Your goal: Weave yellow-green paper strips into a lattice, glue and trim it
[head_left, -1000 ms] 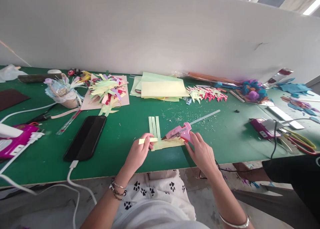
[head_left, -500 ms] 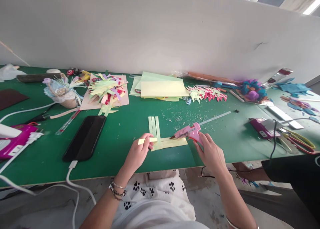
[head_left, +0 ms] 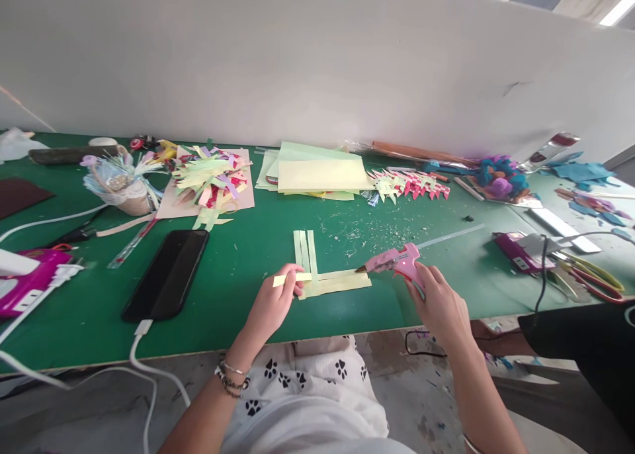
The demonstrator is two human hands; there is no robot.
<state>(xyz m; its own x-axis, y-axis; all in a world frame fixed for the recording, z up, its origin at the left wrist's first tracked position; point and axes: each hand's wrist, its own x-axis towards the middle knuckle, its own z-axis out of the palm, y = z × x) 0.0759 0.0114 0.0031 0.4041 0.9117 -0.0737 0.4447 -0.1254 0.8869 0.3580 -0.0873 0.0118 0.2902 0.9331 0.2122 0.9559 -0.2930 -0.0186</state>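
Note:
My left hand (head_left: 278, 300) pinches a short pale yellow strip (head_left: 279, 280) above the left end of some joined paper strips. Those strips lie on the green table in an L shape, with upright green strips (head_left: 303, 249) and yellow strips (head_left: 342, 282) running to the right. Wrapped round the handle of a pink glue gun (head_left: 397, 262) is my right hand (head_left: 441, 305). The gun's nozzle points left, at the right part of the yellow strips, and a clear glue stick (head_left: 454, 236) juts from its back.
A black phone (head_left: 167, 275) lies left with a white cable. Paper scraps (head_left: 213, 176), paper sheets (head_left: 321, 175) and a woven strip (head_left: 417, 185) are at the back. Scissors (head_left: 592, 275) and a purple power strip (head_left: 523, 252) lie right, near another person's arm (head_left: 501, 338).
My right hand has moved right with the glue gun, so its nozzle has shifted along the yellow strips toward their right end. My left hand has stayed nearly in place.

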